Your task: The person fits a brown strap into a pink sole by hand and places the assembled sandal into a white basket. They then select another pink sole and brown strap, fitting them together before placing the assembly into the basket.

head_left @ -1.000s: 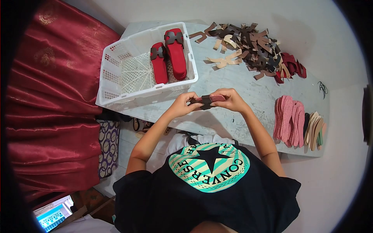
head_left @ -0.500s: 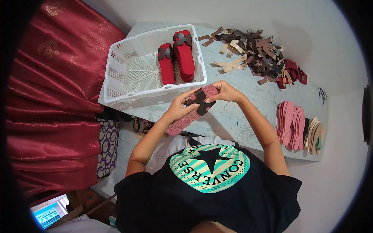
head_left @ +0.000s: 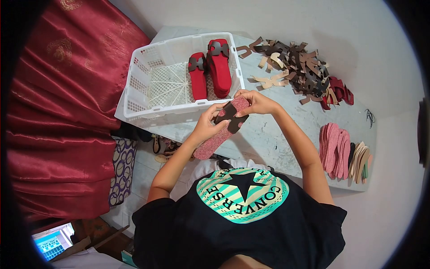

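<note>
A pink speckled sole (head_left: 211, 145) lies slanted between my hands, with a dark brown strap (head_left: 229, 117) across its upper part. My left hand (head_left: 208, 123) grips the sole and strap from the left side, its thumb on the strap. On the far end, my right hand (head_left: 256, 104) is closed round the sole, thumb on top near the strap's edge. Just beyond my hands, a white plastic basket (head_left: 172, 109) holds red slippers (head_left: 219, 71) with dark straps, standing on its right side.
On the table (head_left: 273, 134), a heap of brown, black and beige straps (head_left: 304, 67) lies at the back right, beside red straps (head_left: 340, 92). Pink soles (head_left: 333, 150) and other thin soles (head_left: 360, 163) are at the right edge. A red curtain (head_left: 67, 112) hangs on the left.
The view has shifted slightly, so the basket and table items appear a little lower. Both hands keep hold of the sole and strap, with hardly any movement.
</note>
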The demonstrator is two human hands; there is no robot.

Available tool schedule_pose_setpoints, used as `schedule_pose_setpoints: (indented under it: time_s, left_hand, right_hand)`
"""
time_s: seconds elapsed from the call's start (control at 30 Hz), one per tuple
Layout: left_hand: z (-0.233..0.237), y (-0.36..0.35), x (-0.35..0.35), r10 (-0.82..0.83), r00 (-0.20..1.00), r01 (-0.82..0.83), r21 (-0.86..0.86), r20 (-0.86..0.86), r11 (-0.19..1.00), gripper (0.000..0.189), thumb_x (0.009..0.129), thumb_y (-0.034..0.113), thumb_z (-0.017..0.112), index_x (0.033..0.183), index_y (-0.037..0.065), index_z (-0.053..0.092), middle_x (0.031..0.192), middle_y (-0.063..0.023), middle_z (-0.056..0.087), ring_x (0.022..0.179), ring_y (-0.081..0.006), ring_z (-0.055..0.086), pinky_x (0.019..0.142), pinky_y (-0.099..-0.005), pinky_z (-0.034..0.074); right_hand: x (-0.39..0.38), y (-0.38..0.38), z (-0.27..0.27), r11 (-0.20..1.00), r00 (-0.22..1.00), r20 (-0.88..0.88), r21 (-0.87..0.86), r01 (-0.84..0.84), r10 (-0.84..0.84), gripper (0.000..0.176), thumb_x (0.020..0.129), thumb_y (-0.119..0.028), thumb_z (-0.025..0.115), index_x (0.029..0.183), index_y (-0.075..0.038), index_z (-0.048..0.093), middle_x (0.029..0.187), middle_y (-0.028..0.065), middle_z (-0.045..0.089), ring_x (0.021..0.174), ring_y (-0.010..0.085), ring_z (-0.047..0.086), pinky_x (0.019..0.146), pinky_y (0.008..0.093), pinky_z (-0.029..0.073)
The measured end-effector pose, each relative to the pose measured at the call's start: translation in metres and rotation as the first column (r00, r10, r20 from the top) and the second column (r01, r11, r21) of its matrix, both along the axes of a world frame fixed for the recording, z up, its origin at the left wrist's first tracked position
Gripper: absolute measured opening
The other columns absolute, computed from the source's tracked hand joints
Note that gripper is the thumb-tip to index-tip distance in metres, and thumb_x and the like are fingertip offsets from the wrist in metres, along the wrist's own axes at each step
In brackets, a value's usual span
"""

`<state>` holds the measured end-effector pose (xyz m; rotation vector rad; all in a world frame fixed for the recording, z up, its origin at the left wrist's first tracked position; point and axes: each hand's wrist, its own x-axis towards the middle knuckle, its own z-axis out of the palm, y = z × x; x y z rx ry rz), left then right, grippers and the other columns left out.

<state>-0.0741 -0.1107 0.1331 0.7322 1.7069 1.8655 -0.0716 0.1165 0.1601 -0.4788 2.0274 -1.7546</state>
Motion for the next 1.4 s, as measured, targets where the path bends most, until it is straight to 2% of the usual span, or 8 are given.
schedule_pose_setpoints:
  time_s: [0.27,0.57,0.63,0.77,1.0,1.1,1.23,1.4]
  left_hand:
    - [0.003,-0.009,-0.004,0.028,0.998,-0.029,-0.003,-0.059,1.000,0.032,0.077,0.001,0.066,0.100,0.003,0.044,0.094,-0.0077,0.061,0.081,-0.0090,0.060,0.070,-0.0224,0.047]
    - [-0.014,-0.020,-0.022,0.177,0.983,-0.173,0.074,-0.052,0.982,0.025,0.079,-0.001,0.063,0.091,0.003,0.042,0.091,-0.0089,0.061,0.081,-0.0109,0.061,0.069,-0.0229,0.050]
    - [-0.013,-0.022,-0.028,0.194,0.981,-0.191,0.134,-0.008,0.972,0.025,0.080,-0.002,0.063,0.092,0.003,0.041,0.091,-0.0105,0.061,0.081,-0.0118,0.061,0.070,-0.0237,0.051]
    - [-0.007,-0.022,-0.043,0.264,0.964,-0.259,0.276,0.018,0.926,0.026,0.080,-0.002,0.062,0.093,0.003,0.040,0.091,-0.0140,0.062,0.081,-0.0141,0.062,0.071,-0.0253,0.052]
    - [0.006,-0.025,-0.089,0.380,0.922,-0.383,0.333,0.078,0.861,0.027,0.080,-0.003,0.062,0.091,0.003,0.039,0.090,-0.0142,0.064,0.080,-0.0143,0.063,0.069,-0.0237,0.051]
    - [0.007,-0.025,-0.119,0.436,0.893,-0.447,0.342,0.112,0.827,0.028,0.080,-0.002,0.063,0.092,0.003,0.039,0.089,-0.0143,0.064,0.079,-0.0144,0.063,0.067,-0.0235,0.051]
    - [0.004,-0.026,-0.167,0.498,0.860,-0.502,0.352,0.110,0.790,0.029,0.080,-0.001,0.064,0.095,0.002,0.040,0.089,-0.0165,0.064,0.077,-0.0149,0.063,0.066,-0.0234,0.052]
    - [-0.009,-0.018,-0.223,0.552,0.826,-0.555,0.336,0.114,0.761,0.029,0.080,0.001,0.064,0.095,0.002,0.040,0.089,-0.0169,0.063,0.077,-0.0153,0.063,0.066,-0.0234,0.051]
  right_hand:
    - [-0.011,-0.013,-0.004,0.994,0.987,-0.138,0.092,-0.065,0.077,0.035,0.067,-0.008,0.076,0.098,-0.001,0.060,0.100,0.0023,0.048,0.094,0.0123,0.048,0.080,0.0262,0.042]
    - [-0.022,-0.039,0.003,0.982,0.985,-0.154,0.184,-0.043,0.072,0.046,0.069,-0.010,0.075,0.109,0.000,0.054,0.102,0.0042,0.053,0.097,0.0136,0.050,0.082,0.0269,0.043]
    - [-0.025,-0.045,0.005,0.997,0.997,-0.066,-0.074,0.039,-0.044,0.045,0.070,-0.011,0.074,0.109,-0.001,0.054,0.101,0.0042,0.058,0.093,0.0140,0.055,0.082,0.0277,0.045]
    - [-0.032,-0.055,0.010,0.975,0.981,-0.061,-0.142,0.173,-0.183,0.044,0.074,-0.009,0.072,0.113,-0.002,0.052,0.103,0.0041,0.060,0.093,0.0123,0.056,0.081,0.0257,0.046]
    - [-0.048,-0.065,0.000,0.707,0.873,0.108,-0.543,0.453,-0.476,0.037,0.090,-0.019,0.053,0.123,-0.004,0.043,0.109,0.0062,0.052,0.102,0.0157,0.055,0.084,0.0271,0.047]
    - [-0.058,-0.065,0.001,0.614,0.829,0.144,-0.607,0.505,-0.540,0.039,0.091,-0.021,0.053,0.124,-0.004,0.042,0.110,0.0086,0.052,0.106,0.0189,0.053,0.088,0.0301,0.046]
    - [-0.068,-0.052,-0.009,0.641,0.810,0.133,-0.544,0.541,-0.571,0.038,0.092,-0.023,0.049,0.124,-0.003,0.042,0.116,0.0113,0.051,0.107,0.0195,0.053,0.090,0.0304,0.045]
    - [-0.079,-0.041,-0.019,0.655,0.792,0.132,-0.491,0.574,-0.596,0.032,0.093,-0.020,0.048,0.119,-0.002,0.048,0.105,0.0089,0.058,0.100,0.0153,0.056,0.087,0.0276,0.046]
